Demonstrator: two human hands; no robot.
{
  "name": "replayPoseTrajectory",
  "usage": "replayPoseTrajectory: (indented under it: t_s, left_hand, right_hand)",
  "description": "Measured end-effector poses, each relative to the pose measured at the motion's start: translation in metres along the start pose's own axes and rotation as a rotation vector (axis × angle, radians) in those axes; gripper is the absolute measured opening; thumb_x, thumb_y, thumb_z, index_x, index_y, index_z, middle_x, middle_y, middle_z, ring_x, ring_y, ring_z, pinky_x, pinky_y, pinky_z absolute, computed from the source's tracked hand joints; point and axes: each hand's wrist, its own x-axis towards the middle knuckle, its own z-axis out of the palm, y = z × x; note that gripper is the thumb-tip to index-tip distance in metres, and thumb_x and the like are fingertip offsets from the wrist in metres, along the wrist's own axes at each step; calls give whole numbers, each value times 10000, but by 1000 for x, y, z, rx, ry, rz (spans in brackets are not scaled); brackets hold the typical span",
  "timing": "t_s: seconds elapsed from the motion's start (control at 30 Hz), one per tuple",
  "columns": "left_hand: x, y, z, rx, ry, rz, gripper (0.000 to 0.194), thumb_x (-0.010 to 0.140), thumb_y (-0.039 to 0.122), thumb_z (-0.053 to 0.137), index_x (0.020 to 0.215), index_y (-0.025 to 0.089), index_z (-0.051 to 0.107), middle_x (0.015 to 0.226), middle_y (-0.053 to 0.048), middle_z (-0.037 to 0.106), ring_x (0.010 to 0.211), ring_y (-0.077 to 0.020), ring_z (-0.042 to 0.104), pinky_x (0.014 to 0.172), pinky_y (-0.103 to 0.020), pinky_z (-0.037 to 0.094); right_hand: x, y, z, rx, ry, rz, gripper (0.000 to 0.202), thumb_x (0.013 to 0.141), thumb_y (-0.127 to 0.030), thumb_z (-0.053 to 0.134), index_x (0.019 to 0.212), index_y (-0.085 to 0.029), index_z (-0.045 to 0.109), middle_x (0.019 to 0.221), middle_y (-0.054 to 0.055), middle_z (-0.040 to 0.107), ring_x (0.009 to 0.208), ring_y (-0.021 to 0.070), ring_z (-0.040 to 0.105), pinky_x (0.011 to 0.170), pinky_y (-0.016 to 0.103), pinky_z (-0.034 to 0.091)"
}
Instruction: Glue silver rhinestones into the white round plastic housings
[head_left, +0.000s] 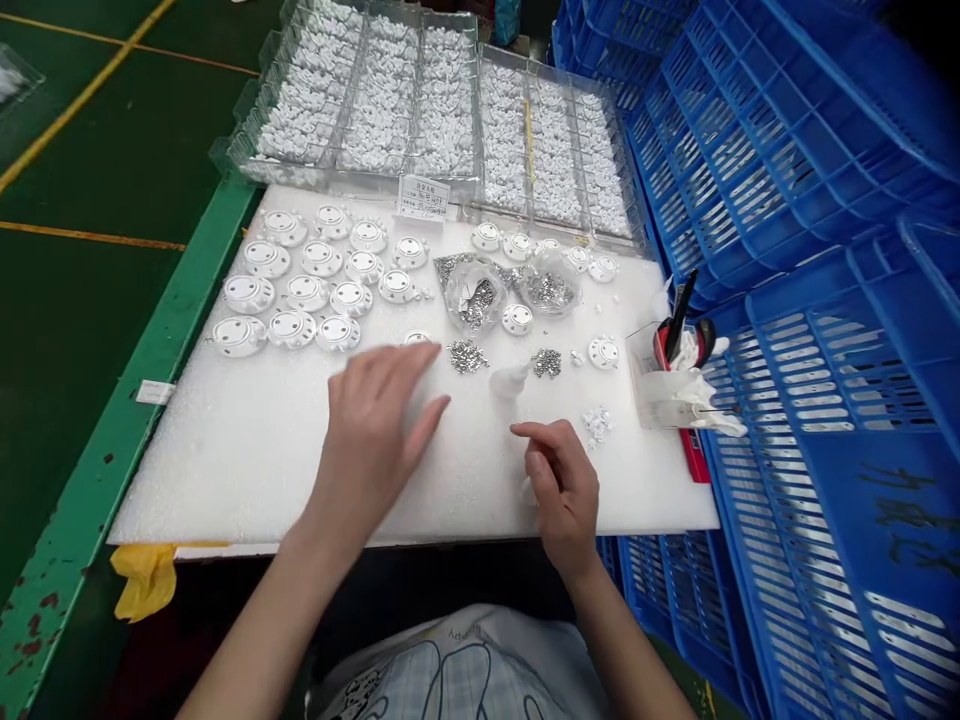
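My left hand (375, 410) hovers over the white foam sheet (247, 440), thumb and fingers apart, with nothing visible between them. Just past its fingertips shows the edge of a round white disc (417, 338), the rest hidden by the hand. To the right, my right hand (564, 478) has its forefinger stretched out and the other fingers curled in. Something pale shows beside its thumb, too faint to name. A translucent white bottle with a narrow tip (508, 382) stands beyond that forefinger. Two small piles of metal bits, the left pile (467, 357) and the right pile (547, 363), flank the bottle.
Rows of white discs (306, 292) lie at the left. Two plastic bags hold metal bits (476, 300). Clear trays (409, 175) of white parts line the back. A tool cup (664, 395) and blue crates (825, 400) border the right; small white pieces (598, 425) lie nearby.
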Motion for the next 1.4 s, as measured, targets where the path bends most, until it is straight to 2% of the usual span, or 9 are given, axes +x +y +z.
replayPoseTrajectory:
  t_s: [0.17, 0.4, 0.5, 0.6, 0.7, 0.8, 0.97, 1.1, 1.4]
  left_hand:
    - [-54, 45, -8, -324, -154, 174, 361, 1034, 134, 602, 1393, 171, 620, 1383, -176, 704, 1145, -240, 736, 968, -339, 607]
    - [-61, 41, 0, -467, -98, 116, 339, 1048, 192, 626, 1387, 200, 624, 1232, -123, 757, 1058, -217, 777, 894, -308, 662]
    - [-50, 36, -3, -513, -55, -3, 294, 1030, 288, 679, 1315, 220, 647, 1185, -92, 759, 1069, -200, 766, 934, -273, 640]
    - [-41, 34, -5, -553, -46, -122, 278, 992, 395, 736, 1210, 235, 671, 1073, -49, 778, 967, -186, 769, 861, -249, 635]
    - [-37, 33, -1, -561, -46, -172, 313, 991, 520, 701, 1115, 233, 695, 940, -22, 790, 817, -171, 762, 721, -232, 616]
    - [-40, 32, 7, -559, -34, -179, 334, 1013, 541, 654, 1098, 224, 716, 936, -38, 811, 814, -180, 777, 730, -247, 622]
    - [-46, 31, 13, -596, -22, -126, 293, 986, 365, 751, 1251, 247, 708, 1125, -74, 813, 984, -222, 789, 828, -307, 654]
    - [-45, 29, 12, -664, -6, -132, 371, 939, 194, 793, 1288, 260, 688, 1220, -81, 790, 1116, -230, 772, 897, -309, 655]
    - [-49, 30, 10, -778, -101, -132, 408, 958, 130, 753, 1324, 262, 630, 1379, -70, 766, 1271, -177, 736, 1085, -256, 578]
  right_hand:
    - [1, -20, -2, 503, -159, 399, 420, 1015, -583, 504, 1250, -292, 694, 928, 31, 537, 789, 184, 556, 713, 312, 533]
    - [6, -34, 0, 716, -263, 612, 502, 942, -657, 566, 1256, -279, 667, 1037, 75, 616, 889, 214, 630, 787, 350, 594]
    - [4, -25, -4, 722, -321, 533, 454, 897, -583, 690, 1228, -273, 685, 1128, 95, 673, 977, 240, 672, 823, 383, 616]
    - [2, -17, -4, 596, -326, 285, 318, 915, -368, 755, 1223, -304, 707, 1155, 66, 686, 1048, 221, 684, 912, 379, 612]
    - [1, -12, 1, 368, -227, 70, 270, 951, -183, 713, 1180, -324, 737, 1098, 34, 673, 1020, 171, 669, 909, 320, 590]
    - [1, -6, 7, 204, -123, -26, 225, 950, -129, 704, 1086, -303, 746, 993, 18, 690, 945, 161, 667, 842, 301, 575]
    - [-1, 3, 13, 118, -16, -81, 152, 947, -141, 685, 1011, -277, 710, 989, 47, 704, 950, 201, 687, 807, 356, 603]
    - [1, 4, 15, 134, -34, -31, 134, 946, -177, 697, 1035, -277, 691, 1016, 46, 698, 980, 198, 687, 827, 348, 611]
    - [2, 6, 15, 153, -73, -39, 229, 933, -150, 720, 1108, -298, 708, 985, 11, 708, 928, 186, 660, 835, 340, 545]
